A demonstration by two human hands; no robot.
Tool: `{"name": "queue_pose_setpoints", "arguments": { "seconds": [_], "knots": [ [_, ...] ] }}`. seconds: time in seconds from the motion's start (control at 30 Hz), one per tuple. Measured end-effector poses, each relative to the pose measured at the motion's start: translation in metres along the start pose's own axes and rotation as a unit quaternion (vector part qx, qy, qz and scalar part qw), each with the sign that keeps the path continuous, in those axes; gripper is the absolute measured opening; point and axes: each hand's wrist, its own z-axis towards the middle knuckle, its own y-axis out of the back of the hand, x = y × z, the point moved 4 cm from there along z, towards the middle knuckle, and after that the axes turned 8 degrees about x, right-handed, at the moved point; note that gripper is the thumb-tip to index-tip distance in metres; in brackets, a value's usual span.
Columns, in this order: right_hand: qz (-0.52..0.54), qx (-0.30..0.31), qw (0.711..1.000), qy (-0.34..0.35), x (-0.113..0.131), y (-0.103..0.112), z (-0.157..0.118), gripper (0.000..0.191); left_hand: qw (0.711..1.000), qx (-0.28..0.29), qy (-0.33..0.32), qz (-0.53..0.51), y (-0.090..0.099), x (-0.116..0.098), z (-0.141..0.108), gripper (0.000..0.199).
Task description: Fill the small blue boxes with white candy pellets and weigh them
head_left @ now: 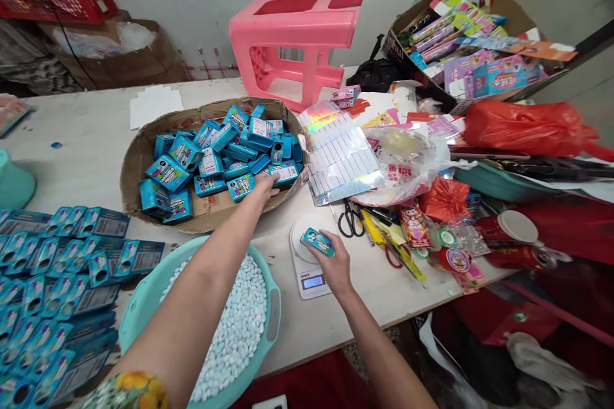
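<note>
My left hand [265,187] reaches into a shallow cardboard tray [133,172] heaped with small blue printed boxes [169,172]. Its fingers look apart, at the near corner of a blue box with a white label panel [284,172]; whether they touch it is hard to tell. A single blue box [317,241] is gripped in my right hand [337,262], tilted just over the white digital scale [307,268], hiding part of its pan. Under my left forearm stands a turquoise basin [272,313] filled with small pale pellets [242,316].
Rows of blue boxes with round openings [57,287] stand at the left. Right of the scale lie black scissors [352,220], a yellow cutter [405,259] and a lidded cup [513,228]. Behind are a pink stool [297,32] on its side and a carton of packets [417,57].
</note>
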Motion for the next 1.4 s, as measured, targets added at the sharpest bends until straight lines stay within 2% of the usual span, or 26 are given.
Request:
{"name": "queue_pose_setpoints", "arguments": {
  "seconds": [0.1,0.2,0.3,0.37,0.47,0.53,0.63,0.7,0.77,0.87,0.93,1.03,1.13,1.27,1.4],
  "knots": [
    [-0.049,-0.043,0.997,0.039,0.014,0.014,-0.009,0.06,0.999,-0.023,0.049,-0.006,0.001,-0.002,0.003,0.026],
    [-0.081,-0.098,0.99,0.063,0.033,0.031,-0.022,0.054,0.997,0.004,0.08,-0.018,0.022,-0.017,-0.021,0.015],
    [-0.072,-0.092,0.988,0.1,0.053,0.032,-0.032,0.046,0.987,0.09,0.106,-0.077,0.05,-0.026,-0.067,0.01],
    [-0.048,-0.07,0.989,0.122,0.068,0.024,-0.038,0.044,0.974,0.141,0.131,-0.122,0.065,-0.023,-0.105,0.012],
    [0.022,-0.022,0.992,0.119,0.093,0.002,-0.049,0.046,0.973,0.155,0.11,-0.13,0.083,-0.009,-0.166,0.013],
    [0.109,0.029,0.99,0.084,0.107,-0.016,-0.061,0.052,0.983,0.153,0.061,-0.086,0.096,-0.001,-0.205,0.027],
    [0.209,0.086,0.974,0.033,0.124,-0.039,-0.082,0.064,0.989,0.138,0.02,0.053,0.123,0.005,-0.255,0.048],
    [0.191,0.092,0.977,0.032,0.133,-0.048,-0.096,0.07,0.974,0.141,0.006,0.178,0.141,0.004,-0.278,0.044],
    [0.14,0.117,0.982,0.047,0.141,-0.056,-0.109,0.072,0.941,0.164,-0.029,0.294,0.152,-0.001,-0.293,0.033],
    [0.107,0.192,0.975,0.035,0.144,-0.069,-0.127,0.075,0.895,0.2,-0.097,0.387,0.15,-0.007,-0.309,0.023],
    [0.137,0.204,0.969,-0.013,0.141,-0.074,-0.136,0.076,0.883,0.202,-0.127,0.403,0.144,-0.008,-0.316,0.019],
    [0.211,0.185,0.956,-0.088,0.131,-0.076,-0.145,0.067,0.884,0.184,-0.155,0.401,0.139,-0.003,-0.323,0.008],
    [0.252,0.191,0.941,-0.123,0.125,-0.075,-0.151,0.055,0.889,0.185,-0.159,0.386,0.138,0.003,-0.327,0.007],
    [0.277,0.205,0.929,-0.138,0.122,-0.068,-0.158,0.042,0.893,0.216,-0.139,0.369,0.134,0.009,-0.328,0.011],
    [0.277,0.205,0.927,-0.147,0.118,-0.052,-0.164,0.038,0.885,0.274,-0.126,0.354,0.115,0.016,-0.331,0.011]
  ]
}}
